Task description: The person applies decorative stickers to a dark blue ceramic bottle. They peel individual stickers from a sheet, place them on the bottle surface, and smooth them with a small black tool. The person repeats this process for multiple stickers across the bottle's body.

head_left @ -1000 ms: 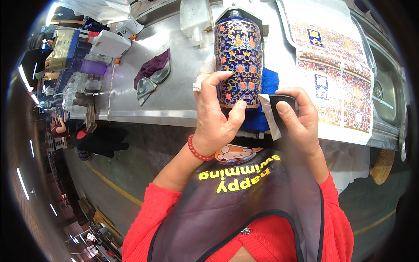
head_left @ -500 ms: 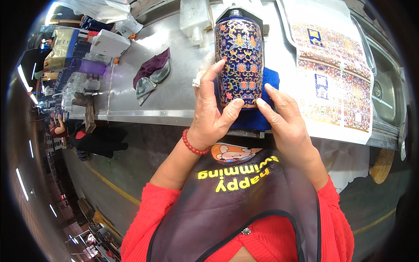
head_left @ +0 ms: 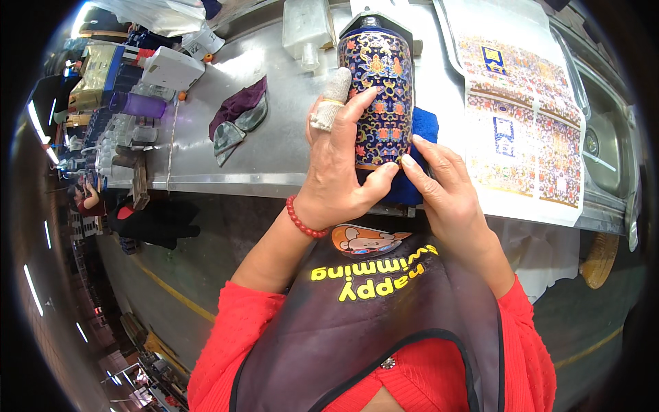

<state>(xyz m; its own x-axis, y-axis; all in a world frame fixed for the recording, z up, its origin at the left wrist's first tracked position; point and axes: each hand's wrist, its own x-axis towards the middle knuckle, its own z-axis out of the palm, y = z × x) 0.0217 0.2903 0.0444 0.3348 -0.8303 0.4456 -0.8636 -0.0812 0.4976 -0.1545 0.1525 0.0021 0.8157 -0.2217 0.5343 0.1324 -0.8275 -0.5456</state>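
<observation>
A dark blue bottle (head_left: 386, 75) with a colourful floral pattern lies with its neck pointing away from me, a blue cloth (head_left: 425, 125) under its near end. My left hand (head_left: 336, 158) holds its left side. The index finger lies on the patterned face and the thumb presses near the bottom edge. One finger of that hand wears a whitish cloth cover (head_left: 336, 89). With thumb and fingertips, my right hand (head_left: 449, 189) grips the lower right corner. The bottle's underside is hidden.
Patterned decal sheets (head_left: 518, 130) lie on the right, before a metal sink (head_left: 611, 144). A clear glass bottle (head_left: 302, 31) stands beyond my left hand. Purple and grey cloths (head_left: 240, 113) rest on the metal table (head_left: 274, 154). Further left are a white jug (head_left: 171, 69) and several bottles.
My left index finger and thumb have slid rightward across the bottle's face. The covered finger now shows more fully along its left side. My right hand has hardly moved.
</observation>
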